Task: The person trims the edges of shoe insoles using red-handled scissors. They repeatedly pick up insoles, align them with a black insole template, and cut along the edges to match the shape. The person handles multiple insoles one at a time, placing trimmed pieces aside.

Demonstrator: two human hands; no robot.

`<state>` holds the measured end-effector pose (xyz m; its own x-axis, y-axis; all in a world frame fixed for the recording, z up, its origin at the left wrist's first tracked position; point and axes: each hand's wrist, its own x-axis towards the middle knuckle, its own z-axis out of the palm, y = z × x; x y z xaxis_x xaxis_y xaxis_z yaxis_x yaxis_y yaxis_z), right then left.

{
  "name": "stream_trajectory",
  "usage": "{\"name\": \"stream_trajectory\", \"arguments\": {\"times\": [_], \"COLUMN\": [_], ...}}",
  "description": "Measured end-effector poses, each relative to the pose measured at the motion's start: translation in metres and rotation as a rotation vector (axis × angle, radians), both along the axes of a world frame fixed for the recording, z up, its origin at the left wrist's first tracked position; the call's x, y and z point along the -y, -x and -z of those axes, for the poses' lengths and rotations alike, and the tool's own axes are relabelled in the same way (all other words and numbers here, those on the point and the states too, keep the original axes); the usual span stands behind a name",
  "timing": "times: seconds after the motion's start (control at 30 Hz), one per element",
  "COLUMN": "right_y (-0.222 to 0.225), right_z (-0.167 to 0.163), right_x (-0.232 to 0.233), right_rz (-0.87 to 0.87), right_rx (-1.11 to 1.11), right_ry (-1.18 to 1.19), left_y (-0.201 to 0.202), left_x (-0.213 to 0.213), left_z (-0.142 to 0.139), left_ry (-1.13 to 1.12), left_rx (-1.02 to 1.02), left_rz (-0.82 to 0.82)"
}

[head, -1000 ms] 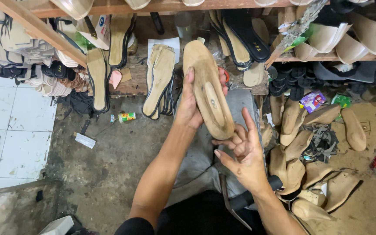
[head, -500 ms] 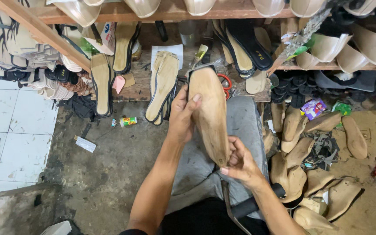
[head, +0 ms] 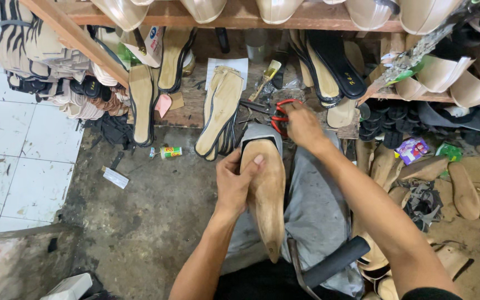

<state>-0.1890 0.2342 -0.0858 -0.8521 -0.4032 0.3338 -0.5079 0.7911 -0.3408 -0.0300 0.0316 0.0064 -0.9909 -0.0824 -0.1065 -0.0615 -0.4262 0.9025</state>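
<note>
The left hand (head: 234, 186) was closed around a tan shoe form (head: 266, 197), thumb pressed on its upper side and fingers wrapped underneath, so the grip was firm and held this one thing. The form lay along the person's lap, on the grey cloth (head: 312, 205) over the knees, with its pointed end toward the body and its broad end toward the shelf. The right hand (head: 302, 125) was stretched forward to the red-handled scissors (head: 280, 118) on the low wooden shelf (head: 195, 105) — it covered most of the handles, and I could not tell whether the fingers had already closed on them or only touched them.

In my judgement the work was at an early or middle point: the form looked bare, with no strap or upper fixed on it, and the tool was not yet lifted. Cutting or trimming seemed to be left to do.

Just beside the scissors leaned a stack of tan insoles (head: 220, 111), and a small brush (head: 268, 72) lay behind them. More tan soles (head: 462, 189) lay scattered on the floor at the right.

Much was hard to read — the underside of the form was hidden by the left hand's fingers, the scissor blades were lost among the clutter, and the dark padded bar (head: 334, 261) near the knees was cut off by the sleeve and the frame edge.
</note>
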Motion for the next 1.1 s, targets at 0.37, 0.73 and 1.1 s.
{"name": "stream_trajectory", "arguments": {"times": [0.37, 0.73, 1.1], "right_y": [0.026, -0.101, -0.196], "right_z": [0.006, -0.097, -0.123], "right_x": [0.009, -0.024, -0.012], "right_rz": [0.145, 0.159, -0.007], "right_rx": [-0.085, 0.731, 0.356], "right_ry": [-0.198, 0.578, 0.481], "left_y": [-0.002, 0.002, -0.021], "left_x": [0.01, 0.004, -0.012], "left_z": [0.007, -0.005, -0.032], "left_ry": [-0.05, -0.077, -0.256], "left_rx": [0.056, 0.034, 0.11], "left_rz": [0.013, 0.135, 0.326]}}
